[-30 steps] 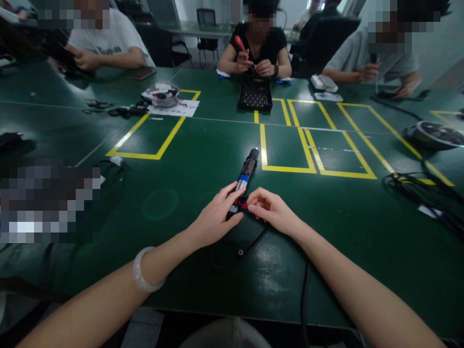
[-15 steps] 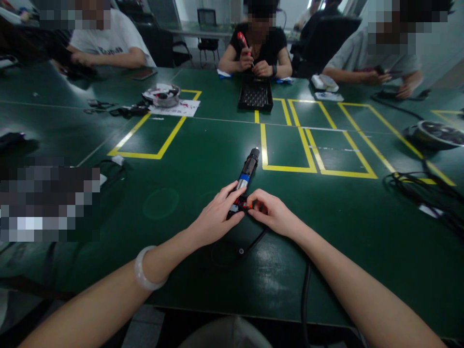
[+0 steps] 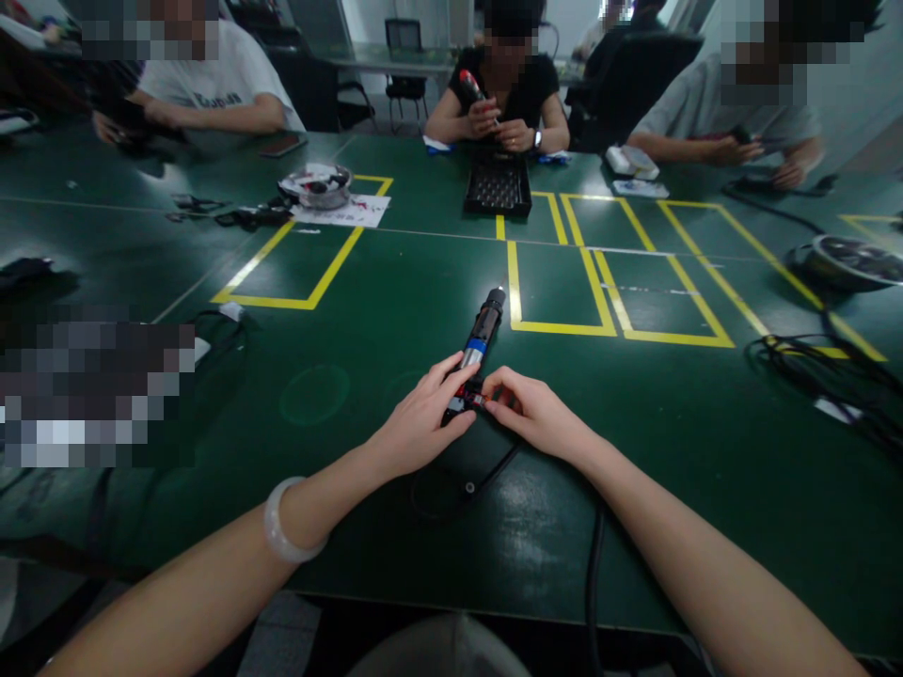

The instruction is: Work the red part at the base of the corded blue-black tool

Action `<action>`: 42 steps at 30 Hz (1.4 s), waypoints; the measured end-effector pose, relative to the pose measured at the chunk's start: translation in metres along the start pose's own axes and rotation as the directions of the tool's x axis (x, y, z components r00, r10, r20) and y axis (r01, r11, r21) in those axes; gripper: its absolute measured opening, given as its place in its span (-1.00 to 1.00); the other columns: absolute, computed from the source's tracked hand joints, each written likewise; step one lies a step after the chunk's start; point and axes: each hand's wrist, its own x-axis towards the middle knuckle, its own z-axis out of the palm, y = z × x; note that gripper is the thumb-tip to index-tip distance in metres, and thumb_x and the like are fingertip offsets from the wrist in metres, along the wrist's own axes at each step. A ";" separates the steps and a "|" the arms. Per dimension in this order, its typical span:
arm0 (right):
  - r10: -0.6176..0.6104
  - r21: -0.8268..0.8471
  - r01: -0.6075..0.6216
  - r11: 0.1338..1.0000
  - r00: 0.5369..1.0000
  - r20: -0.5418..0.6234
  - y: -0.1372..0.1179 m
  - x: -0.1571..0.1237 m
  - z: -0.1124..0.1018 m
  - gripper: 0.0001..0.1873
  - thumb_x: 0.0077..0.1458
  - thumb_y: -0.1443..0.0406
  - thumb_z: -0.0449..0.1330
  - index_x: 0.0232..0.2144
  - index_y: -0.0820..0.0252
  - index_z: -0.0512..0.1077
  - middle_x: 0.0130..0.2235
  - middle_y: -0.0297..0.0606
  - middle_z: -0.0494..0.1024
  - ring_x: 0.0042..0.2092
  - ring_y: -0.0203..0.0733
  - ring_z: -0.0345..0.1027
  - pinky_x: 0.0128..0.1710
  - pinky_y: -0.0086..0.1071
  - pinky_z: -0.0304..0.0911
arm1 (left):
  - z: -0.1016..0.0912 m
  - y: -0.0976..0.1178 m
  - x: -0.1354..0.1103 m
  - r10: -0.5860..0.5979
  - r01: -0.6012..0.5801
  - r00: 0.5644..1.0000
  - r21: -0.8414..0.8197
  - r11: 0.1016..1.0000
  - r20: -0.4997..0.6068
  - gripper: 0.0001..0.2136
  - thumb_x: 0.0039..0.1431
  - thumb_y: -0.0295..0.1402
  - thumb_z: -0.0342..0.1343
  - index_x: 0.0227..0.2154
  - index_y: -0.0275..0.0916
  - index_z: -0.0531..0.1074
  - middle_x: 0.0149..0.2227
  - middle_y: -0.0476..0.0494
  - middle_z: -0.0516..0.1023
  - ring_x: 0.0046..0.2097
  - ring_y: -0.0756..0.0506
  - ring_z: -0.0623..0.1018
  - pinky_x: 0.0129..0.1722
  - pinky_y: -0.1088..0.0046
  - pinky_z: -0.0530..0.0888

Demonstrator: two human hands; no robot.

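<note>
A black cylindrical tool [image 3: 483, 331] with a silver and blue band lies on the green table [image 3: 367, 310], pointing away from me. My left hand [image 3: 421, 423] rests curled over its near end, fingers on the body. My right hand [image 3: 532, 414] pinches a small red part [image 3: 478, 401] at that same end, fingers closed together. A black cable [image 3: 494, 465] runs from the tool back toward me.
Yellow tape rectangles [image 3: 557, 287] mark the table ahead. Across sit three people; the middle one holds a red-handled tool over a black tray [image 3: 497, 186]. A metal bowl [image 3: 315, 183] sits far left, coiled cables [image 3: 832, 371] and a round dish [image 3: 847, 260] at right.
My hands stay on the tool's near end; the right fingers shifted slightly around the red part. The person opposite moved the red-handled tool.
</note>
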 end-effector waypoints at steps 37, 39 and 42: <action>0.019 0.151 -0.010 0.989 0.998 -0.061 0.002 0.001 0.010 -0.68 0.12 0.45 0.05 -0.06 0.14 0.25 -0.32 -0.38 0.47 -0.39 -0.33 0.35 -0.38 -0.46 0.22 | 0.003 0.004 0.009 -0.033 0.039 0.998 0.141 0.989 -0.048 -0.52 0.26 -0.13 0.08 0.22 -0.07 0.33 0.37 -0.21 0.08 0.32 -0.30 0.24 0.28 0.08 0.25; 0.021 0.164 -0.009 0.986 0.998 -0.067 0.002 0.001 0.011 -0.71 0.11 0.45 0.04 -0.10 0.14 0.24 -0.32 -0.37 0.47 -0.38 -0.33 0.36 -0.36 -0.46 0.23 | 0.003 0.005 0.011 -0.032 0.045 0.997 0.184 0.982 -0.069 -0.57 0.24 -0.10 0.10 0.15 -0.03 0.39 0.36 -0.16 0.11 0.27 -0.30 0.31 0.23 0.06 0.30; 0.020 0.175 -0.006 0.984 0.997 -0.077 0.002 0.001 0.011 -0.74 0.08 0.46 0.03 -0.17 0.13 0.22 -0.31 -0.36 0.47 -0.38 -0.32 0.35 -0.35 -0.44 0.24 | 0.002 0.007 0.015 -0.028 0.047 0.996 0.242 0.969 -0.084 -0.65 0.25 -0.11 0.09 0.06 -0.03 0.44 0.34 -0.14 0.15 0.18 -0.28 0.38 0.16 0.06 0.37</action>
